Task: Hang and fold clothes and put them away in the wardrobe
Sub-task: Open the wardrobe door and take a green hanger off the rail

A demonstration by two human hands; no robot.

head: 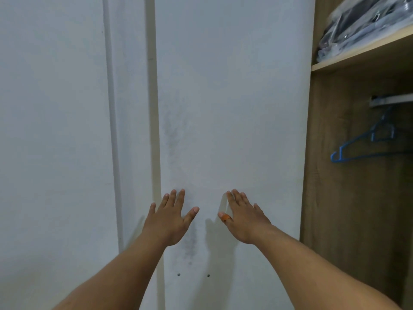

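The white flat-panel wardrobe door (pixel 234 108) fills the centre of the view. Its surface is matt, with a grey smudged streak running down its left portion and two small dark dots near 6 o'clock. At 3 o'clock the wardrobe's brown wood-grain interior (pixel 348 175) is exposed. A light wooden shelf (pixel 357 54) at 1 o'clock carries dark folded clothes in clear plastic wrapping (pixel 359 25). Below the shelf, a blue plastic clothes hanger (pixel 366 144) hangs from a pale metal rail (pixel 393 100); the hanger is bare.

The left hand (pixel 169 220) is at 7 o'clock of the door panel, fingers straight and slightly spread, thumb extended toward 3 o'clock. The right hand (pixel 243 218) is just beside it at 5 o'clock, fingers straight and close together. An orange band (pixel 224 217) wraps its thumb. Both hands are apart from each other and hold nothing. Both palms face the door; shadows lie close under the fingers, but whether the fingertips are touching the panel cannot be told.

A white wall panel (pixel 55 130) occupies 9 o'clock.
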